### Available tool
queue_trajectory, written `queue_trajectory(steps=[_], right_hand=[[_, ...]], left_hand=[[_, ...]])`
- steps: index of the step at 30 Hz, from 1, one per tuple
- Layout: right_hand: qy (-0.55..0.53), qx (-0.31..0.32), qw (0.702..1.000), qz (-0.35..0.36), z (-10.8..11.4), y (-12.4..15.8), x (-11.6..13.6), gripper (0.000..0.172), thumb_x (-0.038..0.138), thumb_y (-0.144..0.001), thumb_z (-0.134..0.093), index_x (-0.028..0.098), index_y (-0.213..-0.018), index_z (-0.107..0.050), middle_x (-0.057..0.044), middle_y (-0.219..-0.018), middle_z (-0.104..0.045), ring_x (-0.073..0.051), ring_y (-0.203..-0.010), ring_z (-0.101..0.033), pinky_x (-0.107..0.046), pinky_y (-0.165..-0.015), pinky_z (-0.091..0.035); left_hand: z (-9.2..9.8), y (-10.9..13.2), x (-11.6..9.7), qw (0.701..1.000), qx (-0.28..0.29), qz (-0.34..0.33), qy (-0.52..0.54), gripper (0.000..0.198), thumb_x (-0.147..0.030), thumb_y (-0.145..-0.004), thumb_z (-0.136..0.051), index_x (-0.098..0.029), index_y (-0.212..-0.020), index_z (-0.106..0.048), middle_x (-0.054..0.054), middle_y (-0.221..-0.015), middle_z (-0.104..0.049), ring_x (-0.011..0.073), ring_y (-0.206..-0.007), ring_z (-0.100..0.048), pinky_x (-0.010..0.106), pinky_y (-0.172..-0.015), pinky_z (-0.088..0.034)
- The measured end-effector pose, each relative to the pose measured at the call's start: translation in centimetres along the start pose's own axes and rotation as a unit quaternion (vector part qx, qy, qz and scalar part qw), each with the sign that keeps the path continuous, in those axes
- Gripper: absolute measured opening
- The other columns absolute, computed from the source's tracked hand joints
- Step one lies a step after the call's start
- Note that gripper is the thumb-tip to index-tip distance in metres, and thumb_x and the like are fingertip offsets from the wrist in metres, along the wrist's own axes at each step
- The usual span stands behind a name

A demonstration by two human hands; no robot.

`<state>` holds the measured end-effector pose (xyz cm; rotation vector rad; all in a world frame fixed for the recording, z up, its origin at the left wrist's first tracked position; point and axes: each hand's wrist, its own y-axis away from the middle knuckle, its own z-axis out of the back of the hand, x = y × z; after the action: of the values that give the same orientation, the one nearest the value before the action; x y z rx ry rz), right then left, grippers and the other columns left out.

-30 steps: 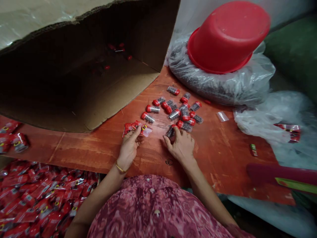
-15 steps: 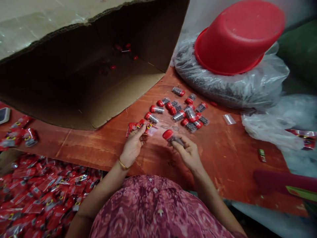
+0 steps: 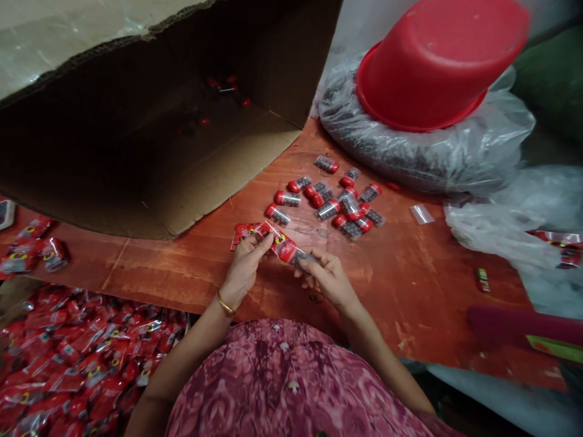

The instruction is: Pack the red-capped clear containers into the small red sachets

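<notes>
My left hand [image 3: 245, 264]: the fingers are pressed together and pinch the top end of a shiny packet [image 3: 283, 246]. A gold bangle [image 3: 225, 305] sits on my wrist.

My right hand [image 3: 328, 279]: my finger and thumb pinch the other end of the shiny packet, where it looks dark.

Where the shiny packet is: up in the air between my two hands, right over the board, and not touching the little tubes.

The board [image 3: 410, 273]: it is flat, orange-red wood with scratches and a shiny top. Little tubes with red caps [image 3: 328, 209] lie in a messy bunch on it, just past my hands. A small clear bag [image 3: 421, 213] lies near them.

The room: a big cardboard box [image 3: 255, 155] lies on its side on the board, with some red bits inside. A red tub [image 3: 441, 67] sits tilted on a fat clear bag of dark stuff [image 3: 410, 158]. A white plastic bag [image 3: 492, 230] is on my right. A big heap of red packets [image 3: 77, 358] is down on my left, beside my pink patterned dress [image 3: 282, 388].

How the shiny packet looks: it is clear and crinkly, with a red cap and a bright red part inside. The dark end is too blurry to see well.
</notes>
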<state>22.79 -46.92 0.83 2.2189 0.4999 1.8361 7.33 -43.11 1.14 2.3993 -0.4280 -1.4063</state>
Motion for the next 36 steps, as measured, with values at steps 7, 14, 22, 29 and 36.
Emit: queue_trajectory(steps=[7, 14, 22, 29, 36], right_hand=[[0.016, 0.002, 0.998, 0.061, -1.1, -0.4, -0.8, 0.034, 0.044, -0.071, -0.063, 0.017, -0.092, -0.059, 0.003, -0.06, -0.061, -0.005, -0.036, -0.041, -0.019, -0.037, -0.04], [-0.083, 0.011, 0.992, 0.09, -2.9, -1.6, -2.2, 0.033, 0.049, -0.075, -0.061, 0.022, -0.082, -0.046, 0.006, -0.064, -0.057, -0.004, -0.036, -0.037, -0.02, -0.04, -0.045], [-0.064, -0.061, 0.987, 0.137, -4.3, -1.5, -2.6, 0.031, 0.049, -0.078, -0.058, 0.023, -0.086, -0.043, 0.008, -0.062, -0.053, -0.004, -0.037, -0.037, -0.017, -0.036, -0.034], [-0.148, 0.008, 0.985, 0.089, -3.4, -1.9, -2.0, 0.028, 0.046, -0.078, -0.057, 0.023, -0.086, -0.043, 0.009, -0.062, -0.053, -0.002, -0.032, -0.027, -0.019, -0.036, -0.037], [0.0, -0.048, 0.982, 0.181, -3.8, -1.4, -2.7, 0.019, 0.039, -0.086, -0.05, 0.023, -0.092, -0.043, 0.006, -0.069, -0.049, -0.007, -0.047, -0.041, -0.021, -0.044, -0.037]], left_hand=[[-1.0, 0.2, 0.8, 0.999, -0.014, -0.034, 0.004, 0.037, -0.028, -0.042, -0.084, -0.015, -0.07, -0.063, -0.003, -0.067, -0.065, 0.0076, -0.059, -0.057, 0.018, -0.059, -0.046], [-0.9, 0.4, 1.8, 1.0, 0.019, -0.011, -0.002, 0.032, -0.042, -0.06, -0.075, -0.014, -0.064, -0.06, -0.003, -0.053, -0.055, 0.0053, -0.045, -0.044, 0.018, -0.043, -0.036], [-0.9, 0.3, 2.3, 0.999, -0.009, -0.03, 0.016, 0.037, -0.05, -0.061, -0.072, -0.016, -0.063, -0.059, -0.005, -0.051, -0.05, 0.0056, -0.044, -0.041, 0.019, -0.043, -0.033], [-0.1, 1.1, 2.4, 0.995, 0.055, -0.048, -0.068, 0.033, -0.048, -0.07, -0.065, -0.016, -0.066, -0.06, -0.003, -0.058, -0.056, 0.0081, -0.044, -0.047, 0.021, -0.042, -0.039], [-0.3, 0.8, 2.2, 0.997, 0.013, -0.078, -0.015, 0.034, -0.05, -0.066, -0.069, -0.016, -0.062, -0.064, -0.002, -0.057, -0.06, 0.0085, -0.052, -0.051, 0.021, -0.054, -0.043]])
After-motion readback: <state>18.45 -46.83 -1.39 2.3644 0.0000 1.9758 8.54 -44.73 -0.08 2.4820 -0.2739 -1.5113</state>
